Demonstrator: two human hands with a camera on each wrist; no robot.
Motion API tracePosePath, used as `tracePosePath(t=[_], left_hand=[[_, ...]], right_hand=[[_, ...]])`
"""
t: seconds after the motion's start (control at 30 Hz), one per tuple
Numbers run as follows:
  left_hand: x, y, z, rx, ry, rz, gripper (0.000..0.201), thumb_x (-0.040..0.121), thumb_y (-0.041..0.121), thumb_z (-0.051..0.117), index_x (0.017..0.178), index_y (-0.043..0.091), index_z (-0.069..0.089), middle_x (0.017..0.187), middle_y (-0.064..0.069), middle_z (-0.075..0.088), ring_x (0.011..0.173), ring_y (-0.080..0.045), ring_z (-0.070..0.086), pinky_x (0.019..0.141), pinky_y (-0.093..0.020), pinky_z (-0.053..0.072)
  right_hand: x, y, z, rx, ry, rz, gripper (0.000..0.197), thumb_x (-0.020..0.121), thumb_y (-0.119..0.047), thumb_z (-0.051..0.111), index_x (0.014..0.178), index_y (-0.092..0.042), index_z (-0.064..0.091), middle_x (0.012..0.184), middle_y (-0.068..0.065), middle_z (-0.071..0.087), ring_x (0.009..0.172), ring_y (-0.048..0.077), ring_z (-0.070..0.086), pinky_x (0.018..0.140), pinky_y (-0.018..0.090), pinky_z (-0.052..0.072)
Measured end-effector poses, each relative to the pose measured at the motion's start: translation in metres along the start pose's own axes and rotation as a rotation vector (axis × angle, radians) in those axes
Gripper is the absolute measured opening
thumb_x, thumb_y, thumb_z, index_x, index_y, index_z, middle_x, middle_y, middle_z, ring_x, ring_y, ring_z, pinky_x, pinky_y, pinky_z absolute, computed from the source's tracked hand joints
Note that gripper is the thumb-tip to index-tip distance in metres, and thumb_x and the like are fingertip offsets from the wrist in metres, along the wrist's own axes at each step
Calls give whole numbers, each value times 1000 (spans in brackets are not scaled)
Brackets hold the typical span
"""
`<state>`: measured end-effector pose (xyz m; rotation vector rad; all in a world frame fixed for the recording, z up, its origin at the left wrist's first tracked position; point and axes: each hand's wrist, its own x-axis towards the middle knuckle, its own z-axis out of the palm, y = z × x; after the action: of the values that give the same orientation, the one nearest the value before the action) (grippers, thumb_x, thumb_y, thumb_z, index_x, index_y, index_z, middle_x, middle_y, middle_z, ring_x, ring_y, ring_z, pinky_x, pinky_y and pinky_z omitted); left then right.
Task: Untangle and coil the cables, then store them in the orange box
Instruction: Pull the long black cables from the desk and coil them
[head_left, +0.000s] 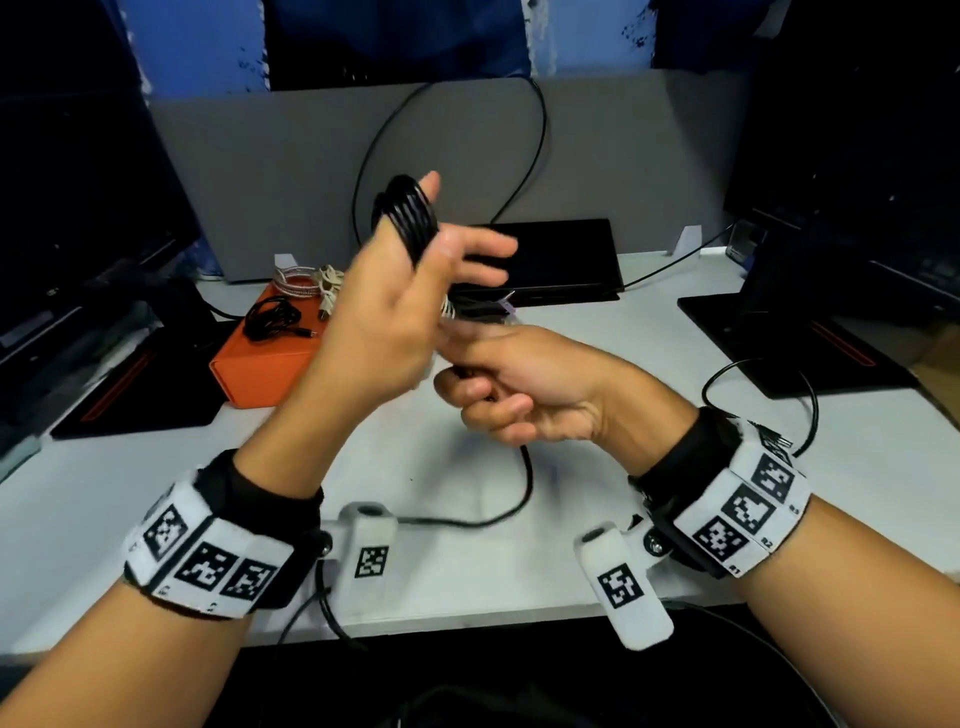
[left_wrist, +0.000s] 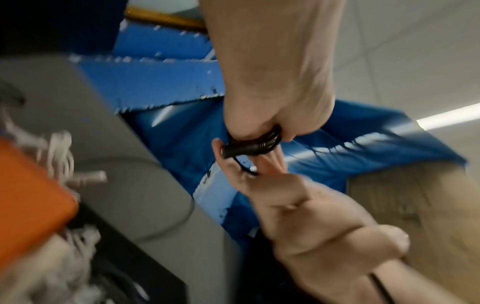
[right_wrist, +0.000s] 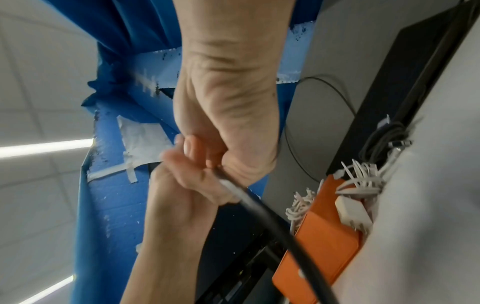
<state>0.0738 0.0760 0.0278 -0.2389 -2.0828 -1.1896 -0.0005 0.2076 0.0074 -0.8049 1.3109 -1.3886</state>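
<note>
Head view: the left hand (head_left: 384, 317), raised, wears the black cable (head_left: 408, 218) coiled round its fingers as a spool; the right hand (head_left: 514, 384) grips the loose tail, feeding it. The orange box (head_left: 265, 374) waits at nine o'clock on the tabletop (head_left: 597, 332).

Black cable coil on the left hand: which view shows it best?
Head view: the black cable coil shows whole, looped over the left hand. Left wrist shows a blurred bundle; right wrist shows only the loose strand.
</note>
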Motion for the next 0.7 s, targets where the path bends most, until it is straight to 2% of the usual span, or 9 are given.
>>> tracePosePath(t=[0.07, 0.13, 0.23, 0.3, 0.4, 0.5, 0.57, 0.63, 0.7], left_hand=[[1, -9, -3, 518, -143, -44, 44, 110, 27, 38, 151, 10, 33, 108, 6, 73, 96, -15, 70, 80, -29, 50], [3, -12, -11, 759, -301, -209, 24, 109, 33, 40, 116, 12, 50, 85, 2, 68, 85, -25, 65, 73, -39, 45], [4, -10, -22, 472, -521, -355, 35, 110, 32, 40, 95, 6, 56, 67, 1, 70, 69, -19, 67, 76, -45, 54], [3, -6, -31, 191, -603, -374, 41, 111, 28, 39, 89, -1, 59, 63, -3, 68, 59, -27, 59, 67, -38, 47], [3, -1, -41, 41, -700, -334, 64, 107, 48, 39, 74, -3, 60, 54, -19, 55, 54, -40, 49, 59, -44, 44], [2, 2, -45, -51, -792, -307, 72, 106, 52, 40, 51, 7, 54, 39, -12, 37, 61, -60, 42, 72, -48, 53], [3, 5, -47, -92, -796, -328, 64, 104, 48, 44, 53, 13, 62, 39, -5, 37, 60, -59, 39, 72, -39, 53], [3, 5, -46, -126, -756, -347, 54, 102, 48, 53, 75, 7, 74, 41, -4, 38, 62, -61, 38, 68, -34, 52], [4, 2, -39, -216, -655, -356, 45, 104, 42, 54, 85, 4, 70, 41, -3, 35, 54, -56, 36, 63, -30, 49]], right_hand=[[-4, -2, -3, -203, 35, 0, 25, 112, -24, 39, 88, -21, 49, 64, -3, 31, 37, 3, 23, 36, 15, 18], [-10, -10, -7, -445, 108, -47, 30, 110, -18, 45, 80, -14, 46, 60, -5, 32, 41, 8, 22, 40, 19, 17], [-23, -25, -12, -690, 169, -123, 25, 104, -15, 56, 88, 1, 66, 57, -5, 34, 48, 13, 23, 44, 22, 21], [-31, -33, -12, -732, 173, -166, 23, 102, -18, 62, 93, -2, 75, 56, -5, 36, 50, 15, 25, 44, 22, 23], [-38, -40, -10, -724, 201, -249, 30, 96, -22, 71, 90, 7, 67, 53, -9, 41, 52, 16, 32, 43, 25, 35], [-44, -44, -6, -764, 178, -289, 30, 93, -22, 74, 86, 6, 64, 51, -12, 46, 55, 20, 36, 46, 30, 43], [-50, -49, -8, -807, 192, -320, 25, 91, -22, 76, 85, -1, 65, 52, -9, 47, 55, 19, 38, 46, 30, 44], [-58, -57, -18, -832, 306, -387, 25, 89, -24, 78, 82, -10, 59, 50, -10, 44, 48, 14, 36, 44, 28, 40], [-63, -63, -32, -835, 440, -458, 28, 88, -27, 80, 82, -17, 55, 51, -5, 43, 48, 15, 31, 45, 26, 33]])
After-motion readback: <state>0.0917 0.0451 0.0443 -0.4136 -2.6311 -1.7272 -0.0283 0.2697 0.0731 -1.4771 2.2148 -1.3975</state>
